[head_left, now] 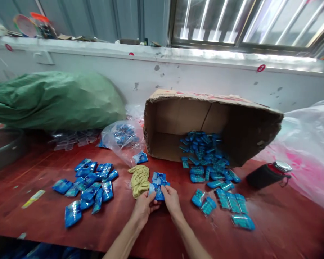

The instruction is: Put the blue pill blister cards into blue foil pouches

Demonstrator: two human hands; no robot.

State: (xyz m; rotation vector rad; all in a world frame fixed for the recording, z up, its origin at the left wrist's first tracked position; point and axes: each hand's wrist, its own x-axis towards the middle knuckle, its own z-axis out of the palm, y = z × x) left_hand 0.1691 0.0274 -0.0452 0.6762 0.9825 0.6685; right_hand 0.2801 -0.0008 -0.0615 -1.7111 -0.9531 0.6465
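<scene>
My left hand (pixel 144 206) and my right hand (pixel 172 201) are close together above the table's front part, each closed on a small blue printed packet (pixel 159 193). Thumbs press its two sides; the other fingers are partly hidden. Just beyond it is another blue printed piece (pixel 158 177); whether the two are joined I cannot tell. A crumpled yellow-green cloth (pixel 140 180) lies left of the packet. Further left spreads a loose pile of filled blue packets (pixel 90 185). To the right lie several clear packs with blue-green contents (pixel 233 202).
A cardboard box (pixel 175 111) on its side spills blue-green packs (pixel 202 147). A dark bottle (pixel 264 175) lies to its right. Behind are a clear bag of blue packets (pixel 124 136) and a large green sack (pixel 56 100). A grey basin (pixel 5 151) stands far left on the red table (pixel 129 230).
</scene>
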